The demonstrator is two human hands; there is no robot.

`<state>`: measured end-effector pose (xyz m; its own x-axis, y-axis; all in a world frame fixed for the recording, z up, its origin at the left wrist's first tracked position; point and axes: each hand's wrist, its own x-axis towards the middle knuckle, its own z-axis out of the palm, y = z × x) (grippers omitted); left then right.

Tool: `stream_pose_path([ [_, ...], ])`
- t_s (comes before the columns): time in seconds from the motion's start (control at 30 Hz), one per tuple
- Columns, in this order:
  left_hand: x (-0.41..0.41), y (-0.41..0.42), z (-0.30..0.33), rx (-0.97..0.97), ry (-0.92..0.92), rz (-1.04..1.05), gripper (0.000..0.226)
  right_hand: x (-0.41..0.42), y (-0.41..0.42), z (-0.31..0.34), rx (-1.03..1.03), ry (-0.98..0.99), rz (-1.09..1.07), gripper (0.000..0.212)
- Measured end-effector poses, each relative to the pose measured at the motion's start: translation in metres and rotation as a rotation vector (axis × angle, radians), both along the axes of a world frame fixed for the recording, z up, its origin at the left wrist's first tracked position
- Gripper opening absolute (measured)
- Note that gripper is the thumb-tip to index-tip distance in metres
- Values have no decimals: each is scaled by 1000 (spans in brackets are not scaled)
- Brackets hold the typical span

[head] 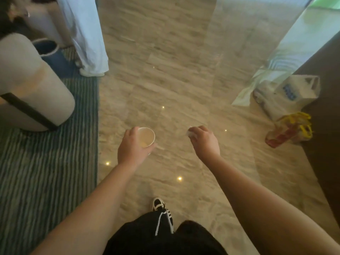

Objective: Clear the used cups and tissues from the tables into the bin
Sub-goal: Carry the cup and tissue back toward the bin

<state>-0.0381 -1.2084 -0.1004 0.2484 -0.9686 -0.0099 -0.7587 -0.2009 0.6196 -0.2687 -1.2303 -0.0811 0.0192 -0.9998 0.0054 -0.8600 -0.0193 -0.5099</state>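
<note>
My left hand grips a white paper cup upright over the marble floor; a little pale liquid shows at the bottom of the cup. My right hand is curled around a crumpled white tissue, which pokes out at the fingertips. Both arms reach forward at about the same height, roughly a cup's width or two apart. No bin is in view.
A pale round armchair stands on a striped green carpet at left. A person in white trousers stands beyond it. White and yellow-red bags lie by a dark counter at right. My shoe is on the floor.
</note>
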Motion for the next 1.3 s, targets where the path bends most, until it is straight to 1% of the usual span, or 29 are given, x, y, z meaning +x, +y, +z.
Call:
stream_pose_path([
  [0.33, 4, -154, -4, 16, -3, 130, 76, 8, -177, -7, 8, -12, 140, 20],
  [0.63, -13, -330, 5, -3, -30, 325, 73, -4, -391, -9, 6, -3, 352, 22],
  [0.77, -18, -398, 16, -4, -30, 414, 77, -3, -475, -3, 29, 10, 438, 23],
  [0.83, -17, -424, 20, -3, -57, 435, 79, 2, -510, -2, 31, 9, 462, 24],
  [0.9, -12, -446, 21, -17, -83, 453, 78, 10, -542, -3, 38, 11, 497, 24],
  [1.07, 19, -496, 19, 40, -61, 545, 74, 48, -613, -11, 69, -3, 576, 23],
  [1.2, 57, -536, 4, 33, -42, 598, 73, 98, -668, -21, 69, 28, 648, 24],
  [1.3, 102, -579, -9, 43, -46, 663, 74, 149, -719, -29, 65, 44, 717, 24],
])
